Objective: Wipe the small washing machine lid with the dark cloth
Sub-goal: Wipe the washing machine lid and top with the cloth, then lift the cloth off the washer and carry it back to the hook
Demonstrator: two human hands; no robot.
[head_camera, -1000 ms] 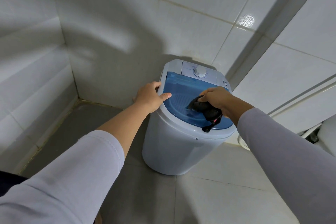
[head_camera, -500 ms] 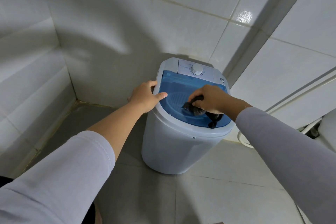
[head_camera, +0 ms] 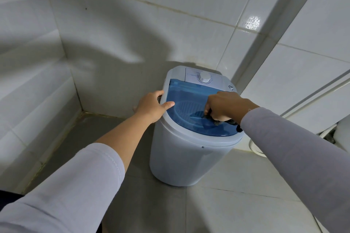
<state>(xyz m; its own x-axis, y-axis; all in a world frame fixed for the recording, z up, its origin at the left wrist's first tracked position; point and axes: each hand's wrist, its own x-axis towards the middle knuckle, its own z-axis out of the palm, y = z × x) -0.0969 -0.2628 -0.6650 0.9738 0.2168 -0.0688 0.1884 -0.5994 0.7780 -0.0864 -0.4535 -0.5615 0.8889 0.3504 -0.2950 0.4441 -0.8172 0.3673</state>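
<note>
A small white washing machine (head_camera: 189, 157) stands on the tiled floor against the wall. Its see-through blue lid (head_camera: 185, 96) is closed, with a white dial (head_camera: 204, 77) on the panel behind it. My right hand (head_camera: 223, 105) presses a dark cloth (head_camera: 217, 122) onto the right half of the lid; most of the cloth is hidden under my fingers, and a dark end hangs at the lid's right rim. My left hand (head_camera: 151, 107) grips the machine's left rim, thumb resting on the lid's edge.
White tiled walls meet in a corner at the left. A grey strip (head_camera: 274, 30) runs up the wall behind the machine. A white hose (head_camera: 254, 148) lies on the floor to the machine's right, beside a white fixture (head_camera: 342, 134).
My right hand has slid the cloth from the lid's front right part toward the back right. My left hand has kept its hold on the rim.
</note>
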